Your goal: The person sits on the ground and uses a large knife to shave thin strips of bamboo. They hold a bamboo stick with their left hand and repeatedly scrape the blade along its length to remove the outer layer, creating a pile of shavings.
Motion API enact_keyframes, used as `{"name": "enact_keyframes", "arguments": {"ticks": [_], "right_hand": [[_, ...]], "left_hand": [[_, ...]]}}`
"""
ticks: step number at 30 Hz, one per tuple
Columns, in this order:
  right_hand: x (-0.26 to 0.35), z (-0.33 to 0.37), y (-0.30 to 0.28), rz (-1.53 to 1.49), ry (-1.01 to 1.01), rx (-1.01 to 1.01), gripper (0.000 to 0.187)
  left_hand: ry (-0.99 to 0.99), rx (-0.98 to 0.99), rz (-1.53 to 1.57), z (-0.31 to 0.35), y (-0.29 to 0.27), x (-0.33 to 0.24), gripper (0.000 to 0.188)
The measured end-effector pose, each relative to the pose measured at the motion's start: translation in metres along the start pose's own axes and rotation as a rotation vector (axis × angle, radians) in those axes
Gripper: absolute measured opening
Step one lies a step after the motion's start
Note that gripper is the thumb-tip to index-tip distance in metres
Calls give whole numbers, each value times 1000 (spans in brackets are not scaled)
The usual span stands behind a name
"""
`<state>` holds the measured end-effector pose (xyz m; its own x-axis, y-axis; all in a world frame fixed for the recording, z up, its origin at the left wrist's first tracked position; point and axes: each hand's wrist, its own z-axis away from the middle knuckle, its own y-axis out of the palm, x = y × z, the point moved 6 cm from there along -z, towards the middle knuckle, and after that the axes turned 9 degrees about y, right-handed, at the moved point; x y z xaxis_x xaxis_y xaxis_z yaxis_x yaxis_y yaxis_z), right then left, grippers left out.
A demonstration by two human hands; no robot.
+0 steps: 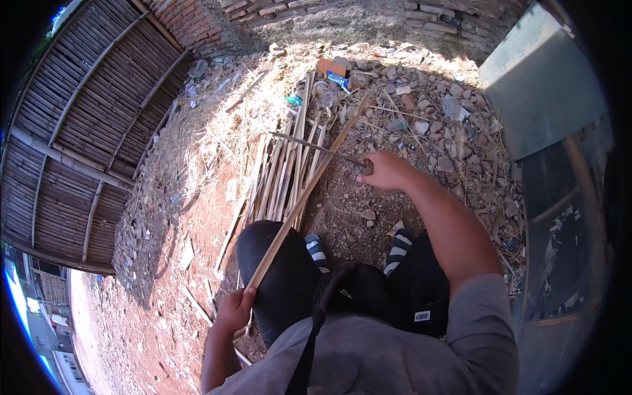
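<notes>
Low at the left, my left hand [234, 311] is closed around the near end of a long, flat bamboo strip [268, 258]. The strip slants up and away to the right, passing over my left knee. My right hand [390, 172] grips the handle of a knife [304, 141] with a long, narrow, dark blade. The blade points left and crosses the strip toward its far part; whether it touches the strip I cannot tell. Beneath and left of the strip, a pile of split bamboo pieces [276, 174] lies on the ground.
A woven bamboo wall [85, 112] stands at left, a brick wall [355, 29] at the back. Stones and rubble [434, 125] cover the ground at right, beside a grey-green panel [546, 85]. A blue wrapper [338, 81] lies beyond the bamboo pile. My sandalled feet flank bare soil.
</notes>
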<state>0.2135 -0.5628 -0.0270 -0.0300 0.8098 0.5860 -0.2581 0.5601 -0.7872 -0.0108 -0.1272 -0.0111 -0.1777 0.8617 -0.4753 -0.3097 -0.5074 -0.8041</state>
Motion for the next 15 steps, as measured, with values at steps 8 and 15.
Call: {"name": "enact_keyframes", "arguments": {"ticks": [8, 15], "right_hand": [[28, 16, 37, 66, -46, 227, 48], [30, 22, 19, 102, -23, 128, 35]], "left_hand": [[-97, 150, 142, 2, -2, 10, 56], [-154, 203, 155, 0, -6, -3, 56]]}}
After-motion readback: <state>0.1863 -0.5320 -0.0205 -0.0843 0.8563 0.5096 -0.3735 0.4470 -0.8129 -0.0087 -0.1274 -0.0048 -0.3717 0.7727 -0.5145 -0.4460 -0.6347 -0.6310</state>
